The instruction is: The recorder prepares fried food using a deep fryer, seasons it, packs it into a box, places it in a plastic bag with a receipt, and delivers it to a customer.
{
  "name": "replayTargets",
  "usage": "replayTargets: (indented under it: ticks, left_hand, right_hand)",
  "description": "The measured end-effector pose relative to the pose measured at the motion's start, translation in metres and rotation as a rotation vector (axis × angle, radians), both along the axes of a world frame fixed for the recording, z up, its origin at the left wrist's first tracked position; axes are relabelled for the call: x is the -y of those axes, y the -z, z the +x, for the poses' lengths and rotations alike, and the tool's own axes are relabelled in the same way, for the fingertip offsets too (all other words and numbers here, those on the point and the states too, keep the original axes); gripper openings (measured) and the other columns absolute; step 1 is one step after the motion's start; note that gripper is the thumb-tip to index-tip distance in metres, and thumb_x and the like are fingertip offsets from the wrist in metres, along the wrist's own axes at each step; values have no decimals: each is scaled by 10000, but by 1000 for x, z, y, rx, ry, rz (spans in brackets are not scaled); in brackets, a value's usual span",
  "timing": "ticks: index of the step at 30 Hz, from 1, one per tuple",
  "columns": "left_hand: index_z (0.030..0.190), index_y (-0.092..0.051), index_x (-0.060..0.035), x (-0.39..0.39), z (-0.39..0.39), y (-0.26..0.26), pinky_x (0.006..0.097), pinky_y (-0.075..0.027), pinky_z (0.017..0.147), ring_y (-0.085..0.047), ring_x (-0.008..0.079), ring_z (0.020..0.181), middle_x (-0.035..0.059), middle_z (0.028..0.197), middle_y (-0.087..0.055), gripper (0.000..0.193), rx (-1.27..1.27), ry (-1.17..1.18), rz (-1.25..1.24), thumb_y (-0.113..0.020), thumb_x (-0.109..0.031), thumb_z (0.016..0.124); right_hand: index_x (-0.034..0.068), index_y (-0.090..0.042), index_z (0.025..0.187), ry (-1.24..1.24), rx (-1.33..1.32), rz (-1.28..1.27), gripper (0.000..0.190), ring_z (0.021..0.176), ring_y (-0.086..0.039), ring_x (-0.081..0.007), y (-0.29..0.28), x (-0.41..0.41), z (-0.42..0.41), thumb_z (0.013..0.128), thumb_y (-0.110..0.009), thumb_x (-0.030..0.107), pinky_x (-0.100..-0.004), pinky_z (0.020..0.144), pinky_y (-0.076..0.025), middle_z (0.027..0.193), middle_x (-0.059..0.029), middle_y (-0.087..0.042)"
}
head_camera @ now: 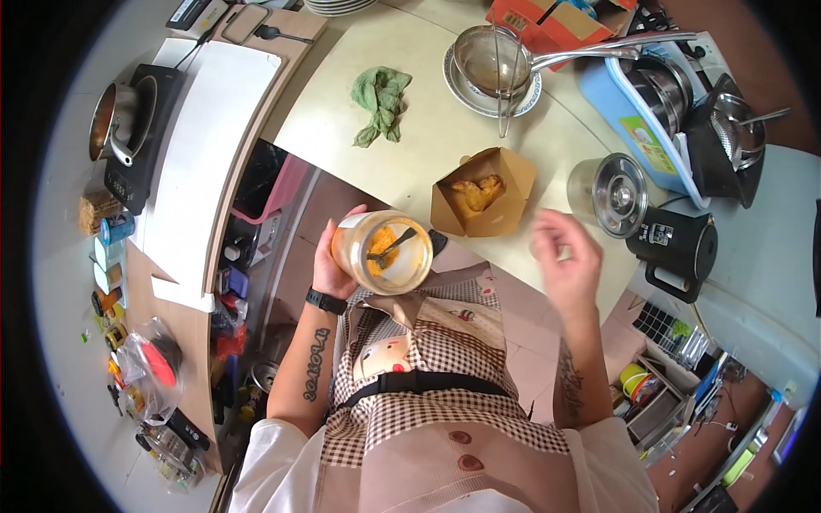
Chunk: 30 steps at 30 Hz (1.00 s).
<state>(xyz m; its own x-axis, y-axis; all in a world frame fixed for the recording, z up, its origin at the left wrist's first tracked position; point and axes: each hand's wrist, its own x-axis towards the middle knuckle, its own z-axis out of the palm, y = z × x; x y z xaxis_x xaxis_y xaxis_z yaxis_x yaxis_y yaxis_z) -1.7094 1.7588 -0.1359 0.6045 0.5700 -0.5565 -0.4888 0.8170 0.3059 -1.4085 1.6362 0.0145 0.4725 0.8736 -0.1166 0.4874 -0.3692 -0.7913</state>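
My left hand (333, 260) is wrapped around a clear jar (353, 247), tilted so that its mouth faces me. Orange-yellow powder (383, 247) lies inside, with a dark spoon (401, 242) resting in it. My right hand (567, 256) hovers over the table's near edge, blurred, its fingers half curled and apart from the thumb. I see nothing held in it. Just left of that hand, an open brown cardboard food box (449, 215) contains golden fried pieces, seemingly chicken (478, 192).
A green cloth (380, 102) lies on the cream table (308, 115). Behind the box, strainers (490, 61) rest over a patterned plate (454, 83). To the right stand a lidded clear container (619, 192), a black kettle (670, 247) and a blue bin (648, 122). A pan (112, 122) is far left.
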Motion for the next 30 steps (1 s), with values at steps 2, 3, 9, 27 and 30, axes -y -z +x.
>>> replayTargets:
  ticks: [2, 3, 9, 27, 30]
  left_hand:
    - [1440, -422, -25, 1, -2, 1, 451, -418, 1104, -534, 312, 1282, 174, 1382, -553, 600, -5, 1, -32, -336, -470, 1046]
    - [1434, -432, -24, 1, -4, 3, 446, -419, 1102, -538, 304, 1279, 170, 1378, -558, 598, -39, 3, -48, -336, -468, 1046]
    - [1418, -457, -24, -6, -5, 6, 430, -427, 1092, -547, 280, 1269, 151, 1370, -571, 588, -126, 59, -59, -352, -463, 1042]
    - [1351, -490, -22, -52, 37, -60, 411, -473, 1027, -595, 268, 1193, 151, 1310, -598, 505, -72, 234, 38, -361, -411, 1057]
    - [1336, -500, -34, -60, 30, -69, 373, -487, 994, -601, 227, 1163, 120, 1282, -602, 474, -102, 254, 102, -373, -398, 1061]
  right_hand:
    - [69, -597, 1290, 43, 308, -317, 490, 1127, -600, -299, 44, 44, 49, 825, -732, 140, -419, 880, -532, 1230, -146, -619]
    - [87, -547, 1356, -24, 473, -457, 579, 1241, -537, -324, 75, 66, 63, 819, -741, 180, -457, 944, -504, 1341, -170, -553]
    - [117, -344, 1495, 55, 455, -607, 861, 1271, -449, -426, 174, 118, 65, 760, -776, 228, -480, 1052, -425, 1472, -224, -366]
    - [156, -442, 1429, -682, 297, 28, 843, 1249, -510, -376, -72, -61, -45, 683, -833, 119, -456, 991, -504, 1417, -149, -412]
    - [134, -446, 1409, -686, 264, -40, 805, 1197, -556, -379, -80, -80, -50, 701, -826, 190, -456, 954, -521, 1393, -161, -443]
